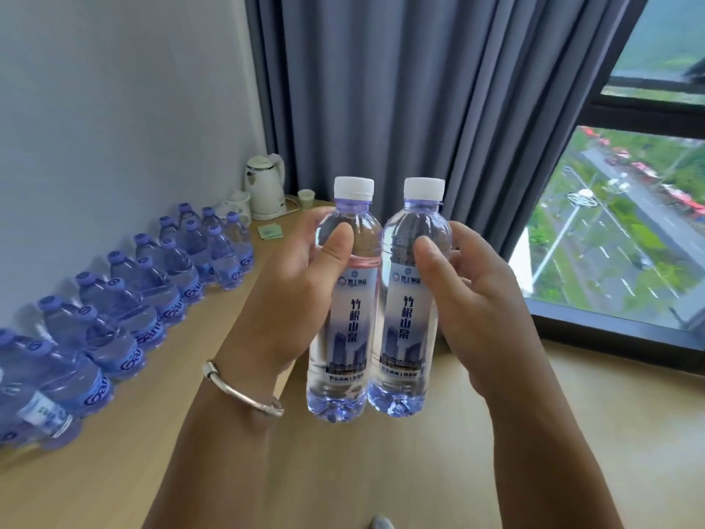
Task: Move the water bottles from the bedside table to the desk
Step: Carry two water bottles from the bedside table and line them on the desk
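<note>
Left hand (290, 284) grips left bottle (341, 299), right hand (469, 295) grips right bottle (410, 295); both full, heavyish, smooth plastic, so hold at labelled waist, over the desk (343, 471).

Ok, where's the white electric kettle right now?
The white electric kettle stands at the desk's far end, upper left, beside the grey curtain.

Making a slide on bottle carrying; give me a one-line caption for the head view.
Left hand and right hand each hold a white-capped water bottle upright above the wooden desk.
</note>
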